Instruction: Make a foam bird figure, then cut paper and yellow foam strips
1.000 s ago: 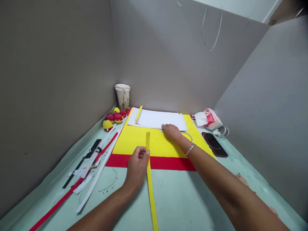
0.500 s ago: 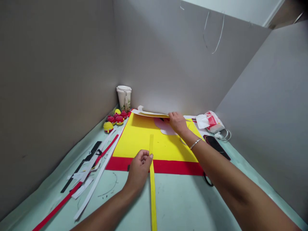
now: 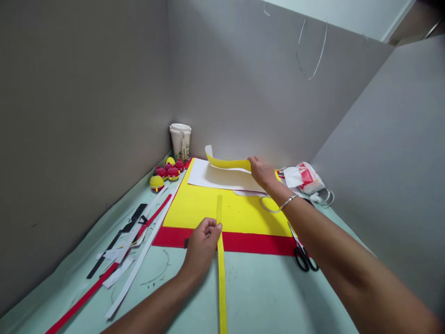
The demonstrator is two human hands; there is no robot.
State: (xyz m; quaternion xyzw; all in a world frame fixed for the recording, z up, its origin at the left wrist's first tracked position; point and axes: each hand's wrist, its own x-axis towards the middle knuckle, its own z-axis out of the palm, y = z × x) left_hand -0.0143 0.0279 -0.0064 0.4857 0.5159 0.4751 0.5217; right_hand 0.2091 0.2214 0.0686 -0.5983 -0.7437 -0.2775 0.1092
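Holding yellow strip (image 3: 221,280); tissue (image 3: 292,177) in packet (image 3: 308,176)

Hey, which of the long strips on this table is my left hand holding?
The yellow strip running down the middle, pinched in your left hand; the red strip and long white strip lie to the left, untouched.

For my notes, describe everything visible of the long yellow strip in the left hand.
The narrow yellow strip looks like paper or thin foam, with fine lengthwise lines. The left hand pinches it near its far end, which reaches over the yellow sheet. The strip runs nearly straight toward the wearer, past the bottom edge of view.
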